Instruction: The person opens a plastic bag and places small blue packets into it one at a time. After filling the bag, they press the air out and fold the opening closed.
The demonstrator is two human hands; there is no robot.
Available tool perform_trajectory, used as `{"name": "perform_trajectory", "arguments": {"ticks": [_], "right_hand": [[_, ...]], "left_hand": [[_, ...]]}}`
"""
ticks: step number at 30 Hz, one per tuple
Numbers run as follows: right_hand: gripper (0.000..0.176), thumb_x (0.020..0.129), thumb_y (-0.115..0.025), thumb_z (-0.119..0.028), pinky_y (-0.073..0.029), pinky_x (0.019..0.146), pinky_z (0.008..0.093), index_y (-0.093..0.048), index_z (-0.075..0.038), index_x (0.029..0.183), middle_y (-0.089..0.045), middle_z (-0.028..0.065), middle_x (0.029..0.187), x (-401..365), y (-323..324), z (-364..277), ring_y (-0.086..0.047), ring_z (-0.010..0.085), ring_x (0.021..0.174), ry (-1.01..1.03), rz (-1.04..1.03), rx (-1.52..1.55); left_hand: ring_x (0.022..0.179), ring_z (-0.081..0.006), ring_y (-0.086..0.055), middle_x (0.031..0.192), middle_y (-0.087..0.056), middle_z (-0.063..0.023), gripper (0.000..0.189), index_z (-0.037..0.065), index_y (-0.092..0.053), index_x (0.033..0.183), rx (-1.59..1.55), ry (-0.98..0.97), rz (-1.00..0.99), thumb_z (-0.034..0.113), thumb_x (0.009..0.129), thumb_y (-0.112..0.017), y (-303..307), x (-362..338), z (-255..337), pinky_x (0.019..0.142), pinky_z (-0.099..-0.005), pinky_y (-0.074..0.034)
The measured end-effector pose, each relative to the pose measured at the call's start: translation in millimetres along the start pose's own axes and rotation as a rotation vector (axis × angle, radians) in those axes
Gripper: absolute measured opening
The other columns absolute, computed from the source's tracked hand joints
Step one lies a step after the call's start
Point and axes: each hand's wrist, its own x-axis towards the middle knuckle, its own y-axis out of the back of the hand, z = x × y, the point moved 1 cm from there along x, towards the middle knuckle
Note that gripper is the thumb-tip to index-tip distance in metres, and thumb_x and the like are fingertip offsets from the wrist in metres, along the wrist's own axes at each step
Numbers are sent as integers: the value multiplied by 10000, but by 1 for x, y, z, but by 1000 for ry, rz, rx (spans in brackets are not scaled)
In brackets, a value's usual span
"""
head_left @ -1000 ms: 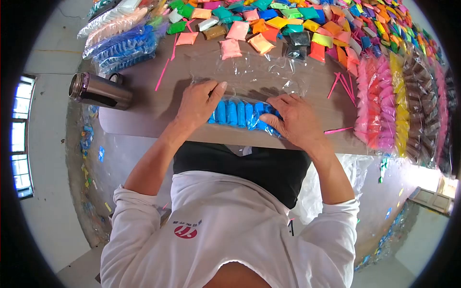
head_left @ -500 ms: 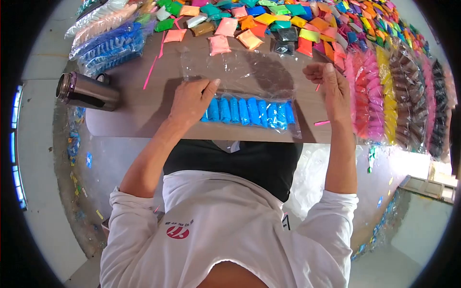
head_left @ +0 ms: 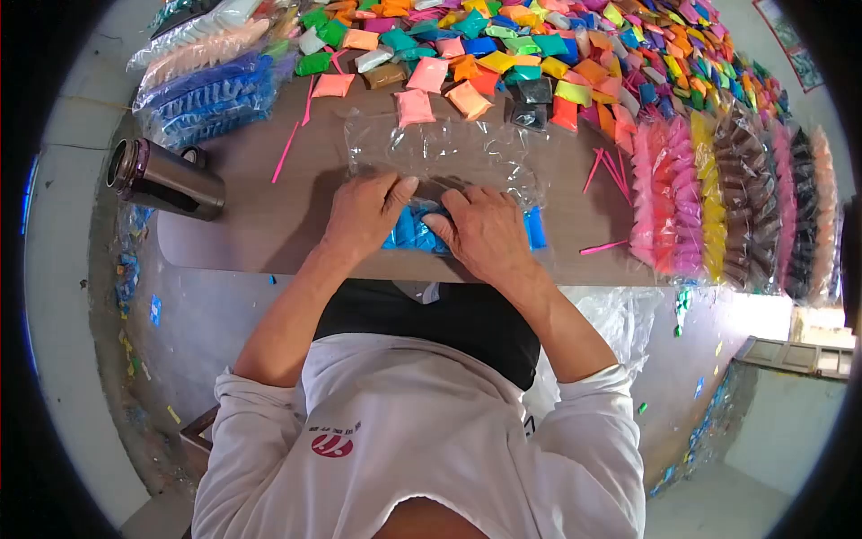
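Note:
A clear plastic bag (head_left: 431,145) lies flat on the table, its far part hollow and wrinkled. In its near part sits a row of blue packets (head_left: 537,228), mostly covered by my hands. My left hand (head_left: 366,214) grips the bag at the left end of the row, thumb pointing to the right and the other fingers largely hidden. Over the middle and right of the row, my right hand (head_left: 489,232) holds the bag, with fingers bent over the far edge and the thumb on the packets.
A heap of colourful packets (head_left: 503,61) covers the far side of the table. Filled bags (head_left: 709,198) stand in rows at right, with blue bags (head_left: 211,99) at far left. A steel flask (head_left: 175,180) lies at left. Pink strips (head_left: 603,246) lie at right.
My right hand has moved left from beside the bag onto the row of blue packets. Pink strips now lie on the table where it was. My left hand stays at the row's left end.

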Motion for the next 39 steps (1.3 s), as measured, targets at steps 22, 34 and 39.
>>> {"name": "perform_trajectory", "arguments": {"ticks": [22,34,39], "right_hand": [[426,1004,-480,-379,-463,742,293,-651,7,949,-683,54,872,-56,24,100,-605,124,827,-509,453,998],[419,847,-635,-454,-436,851,451,-633,-65,1002,-657,129,914,-29,13,16,-607,325,891,-110,-15,3],[385,837,-657,-434,-434,831,472,-639,-71,966,-651,145,884,-18,15,31,-620,340,858,-157,-154,64]], "left_hand": [[696,-380,-578,746,-599,-200,411,-4,-605,814,4,-15,-23,386,937,-564,0,-11,11,631,-435,-433],[638,-362,-576,687,-580,-173,405,22,-592,760,19,-29,22,399,907,-594,-3,-10,8,590,-438,-438],[652,-338,-605,739,-621,-170,441,19,-637,824,-20,-118,24,457,870,-627,0,-13,5,611,-411,-467]]}}
